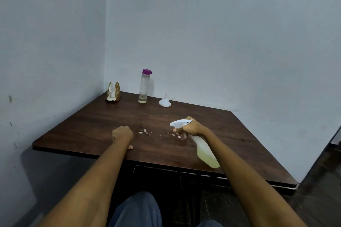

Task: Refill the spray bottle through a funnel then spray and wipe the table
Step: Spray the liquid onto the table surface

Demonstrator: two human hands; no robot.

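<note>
Right hand (191,128) grips the spray bottle (203,145) at the neck, fingers (175,130) curled round the trigger, nozzle tipped down toward the counter (92,121), likely so mist lands close. Wet droplets (144,131) lie just ahead of those fingers, between both hands. Left hand (122,133) rests on the counter as a closed fist; I cannot tell whether it holds anything. Funnel (164,101), refill bottle (144,86) and napkin holder (113,92) stand well beyond the fingers, parked clear of the spraying. Wiping appears not yet done.
</note>
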